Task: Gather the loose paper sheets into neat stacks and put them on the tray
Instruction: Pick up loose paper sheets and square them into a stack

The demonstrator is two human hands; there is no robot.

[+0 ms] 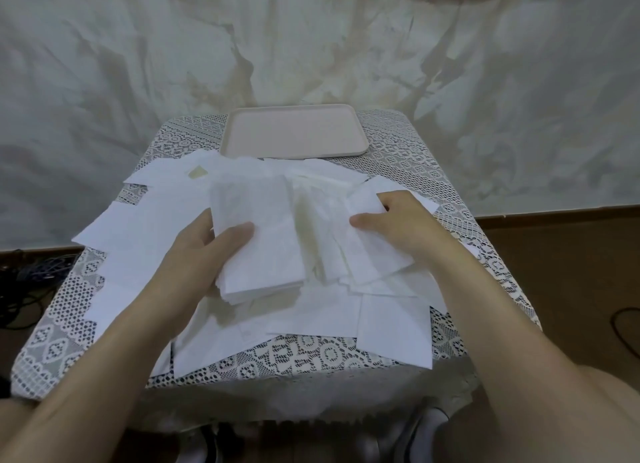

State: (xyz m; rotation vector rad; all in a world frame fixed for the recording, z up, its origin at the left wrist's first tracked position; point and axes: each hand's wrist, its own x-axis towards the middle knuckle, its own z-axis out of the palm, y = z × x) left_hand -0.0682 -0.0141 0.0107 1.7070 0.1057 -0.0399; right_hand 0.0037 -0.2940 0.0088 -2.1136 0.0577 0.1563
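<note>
Paper sheets (391, 320) lay loose and overlapping across most of the lace-covered table (311, 355), some hanging past its left edge, none squared with its neighbours. At the far edge of the table sat the tray (228, 130), pale and shallow, its long side across the view, with nothing on it and only a few sheet corners reaching its near rim. Above the middle of the spread, a gathered stack (258, 241) was held clear of the sheets below, its long axis running away from the person toward the tray, its near short edge lowest. The left hand (194, 255) was clamped on the stack's left side, thumb on top and fingers beneath. Just beside it, the right hand (398, 220) pinched a fanned, uneven bunch (367, 258) of further sheets, fingers curled over its far edge. The step looked to be gathering, early in the task. Next, the bunch probably needed bringing onto the stack and its edges tapping level before anything went to the tray.
</note>
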